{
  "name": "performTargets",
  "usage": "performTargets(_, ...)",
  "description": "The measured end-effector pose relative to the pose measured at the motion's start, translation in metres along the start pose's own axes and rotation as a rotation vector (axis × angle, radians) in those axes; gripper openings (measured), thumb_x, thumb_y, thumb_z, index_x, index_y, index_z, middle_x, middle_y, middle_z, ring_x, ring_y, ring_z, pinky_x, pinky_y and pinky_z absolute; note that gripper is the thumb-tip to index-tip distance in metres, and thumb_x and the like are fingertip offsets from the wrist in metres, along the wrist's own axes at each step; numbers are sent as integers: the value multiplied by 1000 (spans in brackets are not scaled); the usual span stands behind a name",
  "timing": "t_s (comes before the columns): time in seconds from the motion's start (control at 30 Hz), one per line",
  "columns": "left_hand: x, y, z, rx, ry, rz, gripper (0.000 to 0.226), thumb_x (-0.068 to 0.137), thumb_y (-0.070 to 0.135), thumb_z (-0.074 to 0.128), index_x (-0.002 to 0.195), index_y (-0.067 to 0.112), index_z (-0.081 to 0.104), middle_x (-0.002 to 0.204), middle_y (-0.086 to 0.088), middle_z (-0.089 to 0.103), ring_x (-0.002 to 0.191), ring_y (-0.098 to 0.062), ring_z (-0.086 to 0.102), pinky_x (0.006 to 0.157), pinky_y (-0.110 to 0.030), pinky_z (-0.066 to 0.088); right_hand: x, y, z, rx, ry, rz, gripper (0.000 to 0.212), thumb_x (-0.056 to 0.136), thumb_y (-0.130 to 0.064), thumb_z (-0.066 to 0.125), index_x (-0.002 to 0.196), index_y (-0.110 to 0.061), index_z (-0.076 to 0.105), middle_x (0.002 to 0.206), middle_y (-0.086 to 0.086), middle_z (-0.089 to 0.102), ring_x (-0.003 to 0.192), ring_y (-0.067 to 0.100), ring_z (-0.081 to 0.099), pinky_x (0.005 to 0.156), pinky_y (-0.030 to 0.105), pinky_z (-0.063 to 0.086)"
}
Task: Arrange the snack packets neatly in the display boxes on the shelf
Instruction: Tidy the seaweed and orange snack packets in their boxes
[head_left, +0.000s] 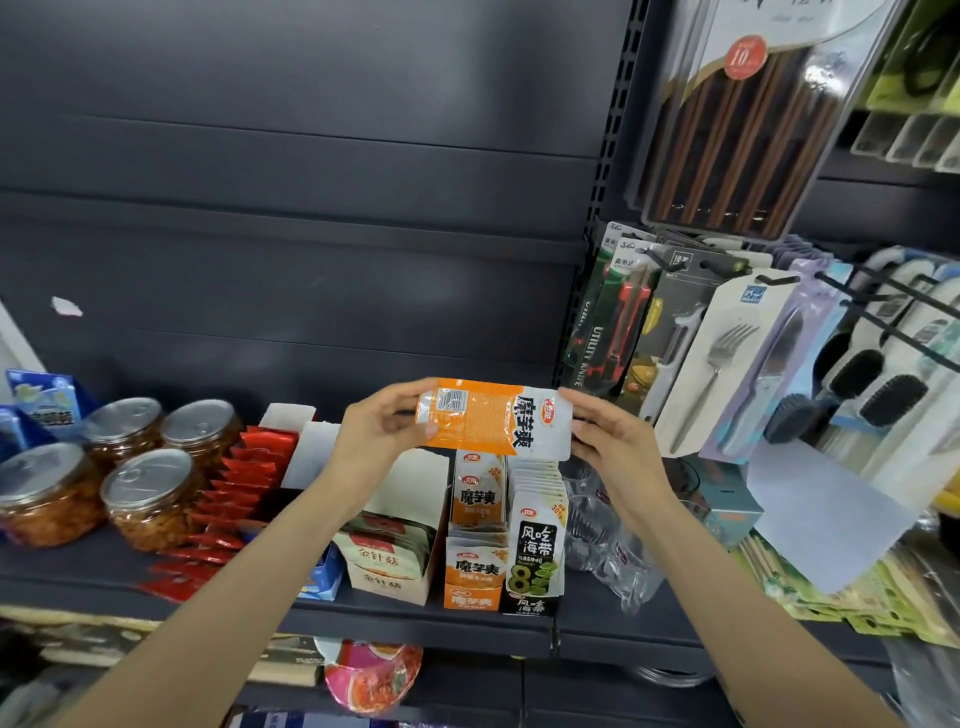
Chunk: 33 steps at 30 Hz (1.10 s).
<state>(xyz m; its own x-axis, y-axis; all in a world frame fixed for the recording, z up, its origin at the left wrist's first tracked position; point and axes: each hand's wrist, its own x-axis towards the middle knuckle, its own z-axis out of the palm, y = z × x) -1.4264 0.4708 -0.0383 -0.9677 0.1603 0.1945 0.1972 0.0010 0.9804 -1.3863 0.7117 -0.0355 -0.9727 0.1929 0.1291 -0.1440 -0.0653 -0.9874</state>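
Note:
An orange and white snack packet (493, 418) is held sideways above the shelf, gripped at its two ends. My left hand (382, 423) pinches the orange end and my right hand (602, 431) pinches the white end. Directly below stands the orange display box (474, 592) with matching packets upright in it. Beside it on the right is a black and green seaweed box (535, 561), full of packets. To the left stands a beige box (387, 569) of mushroom packets with its white flap raised.
Red sachets (228, 499) lie in a row left of the boxes, beside several lidded jars (145, 499). Crumpled clear plastic (608, 545) sits right of the seaweed box. Carded forks, knives and brushes (727, 364) hang at the right. The dark shelf edge (415, 626) runs below.

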Motion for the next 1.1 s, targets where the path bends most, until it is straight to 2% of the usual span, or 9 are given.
performTargets(0.13, 11, -12, 1, -127, -8, -198, 38, 82, -2, 65, 116, 14, 64, 108, -5, 70, 102, -16, 66, 87, -24, 54, 3, -2, -3, -90, 16, -60, 31, 90, 7, 51, 101, -14, 71, 99, 0, 73, 93, 10, 68, 79, 20, 54)
performTargets(0.23, 18, -20, 8, -143, -23, -291, 31, 83, -2, 64, 113, 7, 64, 110, -12, 68, 99, -16, 66, 82, -19, 55, 7, 0, -7, -326, 86, -190, 27, 82, 1, 65, 83, -25, 71, 100, -3, 68, 94, 8, 63, 84, 17, 51)
performTargets(0.33, 27, -28, 18, -88, -54, -331, 21, 87, 3, 62, 107, 8, 66, 110, -13, 67, 97, -17, 67, 84, -21, 53, 12, 1, -11, -500, 131, -293, 22, 83, -7, 67, 77, -28, 68, 95, -7, 67, 87, -1, 61, 78, 9, 46)
performTargets(0.4, 35, -36, 24, 75, -87, -307, 18, 91, 9, 58, 108, 12, 66, 109, -8, 68, 96, -14, 66, 82, -19, 51, 17, 1, -14, -581, 156, -314, 13, 86, -13, 65, 79, -24, 67, 82, -14, 68, 77, -1, 62, 72, 12, 47)
performTargets(0.5, 47, -57, 28, 471, -153, -129, 19, 91, 13, 59, 108, 14, 68, 109, -1, 66, 100, -11, 60, 89, -21, 47, 27, 3, -22, -694, 195, -312, 8, 87, -18, 65, 80, -20, 66, 73, -15, 65, 71, 6, 62, 67, 22, 49)
performTargets(0.6, 58, -81, 28, 861, -224, 14, 24, 88, 19, 64, 111, 23, 67, 124, 2, 56, 119, -17, 48, 99, -30, 41, 36, 7, -31, -745, 207, -273, 9, 87, -17, 65, 79, -20, 66, 70, -10, 65, 69, 10, 61, 67, 28, 50)
performTargets(0.73, 68, -92, 31, 1236, -366, 10, 40, 88, 38, 60, 127, 36, 54, 143, 7, 34, 135, -17, 25, 110, -42, 22, 47, 13, -34, -787, 196, -241, 12, 87, -17, 65, 78, -24, 65, 72, -11, 65, 69, 6, 60, 66, 19, 47)
performTargets(0.9, 77, -101, 38, 1403, -464, 36, 45, 90, 43, 54, 134, 39, 45, 140, 2, 34, 130, -18, 32, 107, -41, 23, 58, 17, -29, -819, 207, -226, 9, 88, -18, 63, 80, -19, 66, 68, -11, 61, 67, 0, 56, 60, 4, 39)
performTargets(1.1, 81, -111, 43, 1472, -421, 68, 41, 89, 45, 55, 129, 36, 48, 128, 2, 42, 120, -17, 43, 100, -38, 31, 67, 19, -30, -829, 198, -200, 9, 89, -20, 62, 81, -21, 65, 70, -10, 63, 70, 8, 58, 61, 10, 41)
